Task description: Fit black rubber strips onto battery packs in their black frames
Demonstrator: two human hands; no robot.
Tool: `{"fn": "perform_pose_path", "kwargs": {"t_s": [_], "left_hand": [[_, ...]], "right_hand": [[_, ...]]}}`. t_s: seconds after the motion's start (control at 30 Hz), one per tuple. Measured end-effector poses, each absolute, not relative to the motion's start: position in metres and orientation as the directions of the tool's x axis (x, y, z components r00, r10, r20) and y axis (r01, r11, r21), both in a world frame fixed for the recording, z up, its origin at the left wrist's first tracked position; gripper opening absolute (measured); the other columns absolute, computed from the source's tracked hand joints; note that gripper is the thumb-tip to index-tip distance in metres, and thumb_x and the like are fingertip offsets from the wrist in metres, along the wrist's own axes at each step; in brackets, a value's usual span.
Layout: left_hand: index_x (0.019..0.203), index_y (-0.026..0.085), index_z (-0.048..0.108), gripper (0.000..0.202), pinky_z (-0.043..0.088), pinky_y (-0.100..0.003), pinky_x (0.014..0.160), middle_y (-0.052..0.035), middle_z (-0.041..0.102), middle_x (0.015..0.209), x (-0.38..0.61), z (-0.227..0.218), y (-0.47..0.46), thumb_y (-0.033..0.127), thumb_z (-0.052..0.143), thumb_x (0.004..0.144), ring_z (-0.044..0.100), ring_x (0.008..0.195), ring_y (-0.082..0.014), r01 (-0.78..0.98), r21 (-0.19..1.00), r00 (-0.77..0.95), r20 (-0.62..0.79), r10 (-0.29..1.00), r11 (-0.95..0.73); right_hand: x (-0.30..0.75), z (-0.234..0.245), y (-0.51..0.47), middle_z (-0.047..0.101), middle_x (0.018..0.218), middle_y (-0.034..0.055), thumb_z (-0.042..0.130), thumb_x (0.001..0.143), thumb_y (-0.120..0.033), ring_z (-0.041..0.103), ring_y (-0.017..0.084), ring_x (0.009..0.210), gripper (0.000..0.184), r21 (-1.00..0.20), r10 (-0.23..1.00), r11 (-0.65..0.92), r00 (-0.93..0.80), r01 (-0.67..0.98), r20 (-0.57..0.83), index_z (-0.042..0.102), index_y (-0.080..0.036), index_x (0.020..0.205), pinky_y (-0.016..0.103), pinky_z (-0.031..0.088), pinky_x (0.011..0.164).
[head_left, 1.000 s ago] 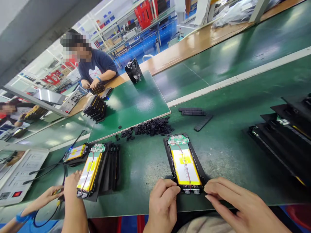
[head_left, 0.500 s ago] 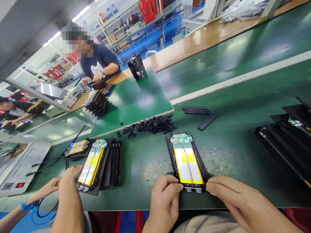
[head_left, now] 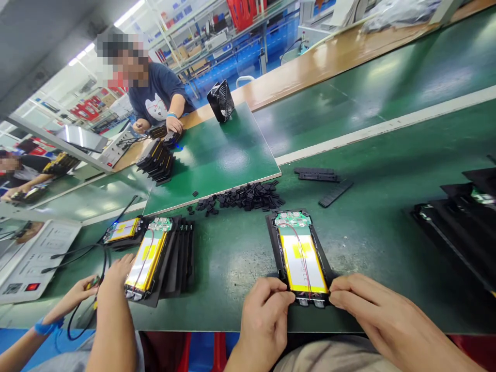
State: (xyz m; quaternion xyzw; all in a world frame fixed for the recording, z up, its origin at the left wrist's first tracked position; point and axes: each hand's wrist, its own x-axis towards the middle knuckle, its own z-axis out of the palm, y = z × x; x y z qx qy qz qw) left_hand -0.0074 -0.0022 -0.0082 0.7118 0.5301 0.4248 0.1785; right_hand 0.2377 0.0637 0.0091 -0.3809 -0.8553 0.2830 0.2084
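Observation:
A battery pack assembly (head_left: 301, 258) lies on the green table (head_left: 368, 232) in front of me: a black tray with a yellow-labelled silver cell, a green circuit board at its far end and a thin red wire along it. My left hand (head_left: 265, 315) pinches the near left corner of the tray, fingers curled. My right hand (head_left: 372, 310) presses its fingertips on the near right corner, fingers held together.
A pile of small black parts (head_left: 242, 199) lies beyond the pack, and black strips (head_left: 320, 176) further right. Black trays (head_left: 457, 217) are stacked at right. A co-worker's hands (head_left: 112, 279) touch a second stack of packs (head_left: 158, 258) at left. Another person works by a fan (head_left: 221, 101).
My view has shifted slightly, and both my hands have closed in a little on the near end of the pack. The co-worker's hand has moved closer to the left stack.

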Motion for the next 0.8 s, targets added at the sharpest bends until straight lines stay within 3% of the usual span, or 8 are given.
{"fn": "perform_pose_path", "kwargs": {"t_s": [0.2,0.37,0.43,0.5,0.6,0.67,0.8], "left_hand": [[0.112,0.019,0.070,0.037,0.060,-0.030,0.075,-0.0128,0.065,0.108,-0.004,-0.023,-0.008,-0.001,0.050,0.089,0.066,0.090,-0.0188,0.626,0.655,0.091,0.476,0.875,-0.422],[0.095,0.024,0.075,0.027,0.062,-0.033,0.073,-0.0100,0.068,0.105,-0.007,-0.025,-0.004,0.007,0.055,0.091,0.069,0.087,-0.0209,0.613,0.705,-0.042,0.479,0.877,-0.356],[0.092,0.024,0.074,0.029,0.061,-0.032,0.072,-0.0093,0.070,0.102,-0.012,-0.010,0.010,0.006,0.052,0.092,0.070,0.087,-0.0204,0.600,0.710,-0.028,0.480,0.877,-0.369],[0.098,0.023,0.073,0.032,0.060,-0.030,0.073,-0.0084,0.072,0.099,-0.015,0.011,0.037,0.003,0.048,0.094,0.070,0.089,-0.0191,0.598,0.693,0.038,0.478,0.878,-0.403],[0.099,0.020,0.072,0.029,0.059,-0.032,0.079,-0.0072,0.075,0.094,-0.007,0.041,0.105,0.004,0.048,0.095,0.071,0.090,-0.0192,0.676,0.563,0.181,0.498,0.848,-0.475],[0.100,0.018,0.073,0.032,0.059,-0.034,0.087,-0.0086,0.078,0.101,0.009,0.052,0.163,0.003,0.045,0.096,0.071,0.098,-0.0200,0.826,0.346,0.336,0.328,0.883,-0.444],[0.107,0.018,0.075,0.029,0.059,-0.037,0.092,-0.0101,0.077,0.112,0.054,0.049,0.267,0.007,0.051,0.096,0.070,0.108,-0.0252,0.863,0.209,0.435,0.152,0.887,-0.459]], "right_hand": [[0.240,0.010,0.065,0.073,0.093,0.0035,0.051,0.097,-0.014,0.071,0.016,0.078,0.027,-0.651,0.746,0.572,-0.646,0.498,0.161,0.073,-0.029,0.093,0.022,0.056,0.064],[0.243,0.015,0.072,0.076,0.101,0.0038,0.061,0.097,-0.024,0.076,0.017,0.090,0.015,-0.719,0.786,0.530,-0.578,0.449,0.219,0.074,-0.029,0.103,0.021,0.061,0.076],[0.248,0.011,0.091,0.077,0.105,0.0043,0.061,0.098,-0.028,0.076,0.019,0.096,0.017,-0.676,0.810,0.551,-0.506,0.489,0.295,0.074,-0.029,0.110,0.024,0.062,0.082],[0.252,0.004,0.121,0.079,0.105,0.0054,0.054,0.101,-0.028,0.075,0.021,0.098,0.022,-0.548,0.821,0.570,-0.442,0.612,0.360,0.075,-0.027,0.111,0.030,0.063,0.085],[0.253,-0.011,0.179,0.078,0.119,0.0116,0.046,0.100,-0.020,0.072,0.027,0.104,0.035,-0.333,0.853,0.490,-0.365,0.805,0.373,0.076,-0.020,0.117,0.042,0.062,0.090],[0.249,-0.020,0.212,0.076,0.128,0.0149,0.044,0.096,-0.011,0.069,0.031,0.113,0.042,-0.282,0.873,0.435,-0.324,0.855,0.364,0.077,-0.017,0.122,0.048,0.059,0.095],[0.241,-0.024,0.235,0.077,0.126,0.0164,0.046,0.084,0.003,0.065,0.033,0.117,0.050,-0.210,0.888,0.412,-0.339,0.887,0.310,0.081,-0.015,0.117,0.048,0.055,0.096]]}}
